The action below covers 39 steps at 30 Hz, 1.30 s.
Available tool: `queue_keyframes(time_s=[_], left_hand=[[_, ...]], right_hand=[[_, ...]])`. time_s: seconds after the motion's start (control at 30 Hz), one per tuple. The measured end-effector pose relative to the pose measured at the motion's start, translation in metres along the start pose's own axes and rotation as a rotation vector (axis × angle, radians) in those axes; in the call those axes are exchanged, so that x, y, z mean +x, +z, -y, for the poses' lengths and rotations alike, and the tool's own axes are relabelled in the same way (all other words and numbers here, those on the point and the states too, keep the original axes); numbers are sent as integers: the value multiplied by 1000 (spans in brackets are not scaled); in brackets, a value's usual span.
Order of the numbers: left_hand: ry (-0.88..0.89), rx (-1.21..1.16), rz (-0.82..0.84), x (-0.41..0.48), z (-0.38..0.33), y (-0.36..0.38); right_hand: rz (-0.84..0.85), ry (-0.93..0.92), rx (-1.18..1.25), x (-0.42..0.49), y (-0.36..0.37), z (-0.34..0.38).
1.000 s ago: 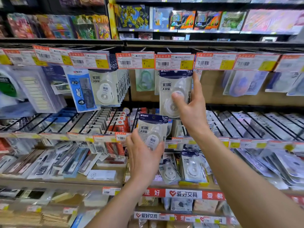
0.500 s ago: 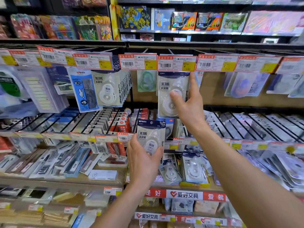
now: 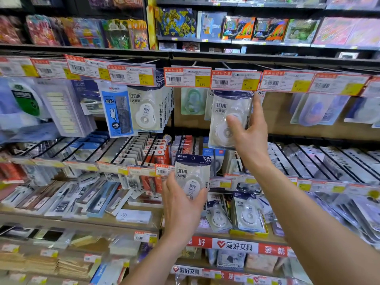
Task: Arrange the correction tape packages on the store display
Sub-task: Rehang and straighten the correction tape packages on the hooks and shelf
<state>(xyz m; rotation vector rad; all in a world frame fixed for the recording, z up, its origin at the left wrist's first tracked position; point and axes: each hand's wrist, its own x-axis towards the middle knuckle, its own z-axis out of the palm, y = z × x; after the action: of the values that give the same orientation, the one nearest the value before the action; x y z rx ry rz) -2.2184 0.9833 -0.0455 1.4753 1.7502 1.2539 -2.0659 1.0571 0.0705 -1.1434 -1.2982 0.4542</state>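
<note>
Clear-plastic correction tape package (image 3: 192,175) is gripped upright in the left hand (image 3: 181,204), nearest — its hanging place is judged up and rightward, where the hung package (image 3: 226,120) is pinched by the right hand (image 3: 249,138) beneath a price tag (image 3: 235,81).

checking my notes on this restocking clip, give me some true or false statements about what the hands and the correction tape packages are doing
1. The left hand holds a lower package of correction tape. True.
2. The right hand grips an upper package just below a price tag. True.
3. The lower package lies flat on a shelf, untouched. False: the left hand holds it upright in the air.
4. The price tag above the upper package is plain green. False: it is white with a red border and a yellow patch.
5. Both packages are printed with "30". True.
</note>
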Motion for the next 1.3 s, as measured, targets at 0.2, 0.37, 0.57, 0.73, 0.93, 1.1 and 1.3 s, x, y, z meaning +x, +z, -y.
queue_keyframes(time_s=[0.2, 0.37, 0.57, 0.73, 0.93, 1.1, 1.3], left_hand=[[-7, 19, 17, 2, -3, 3], [0, 26, 23, 4, -4, 7], [6, 31, 27, 4, -3, 9], [3, -1, 34, 4, -1, 6], [3, -1, 38, 5, -1, 5], [20, 4, 23, 6, 0, 3], [38, 13, 12, 7, 4, 6]], right_hand=[[34, -9, -26, 1, 2, 1], [45, -4, -37, -2, 1, 0], [20, 15, -4, -1, 4, 5], [6, -2, -15, 7, 10, 12], [29, -11, -63, 3, 11, 6], [42, -14, -88, 2, 8, 1], [39, -6, -18, 5, 2, 2]])
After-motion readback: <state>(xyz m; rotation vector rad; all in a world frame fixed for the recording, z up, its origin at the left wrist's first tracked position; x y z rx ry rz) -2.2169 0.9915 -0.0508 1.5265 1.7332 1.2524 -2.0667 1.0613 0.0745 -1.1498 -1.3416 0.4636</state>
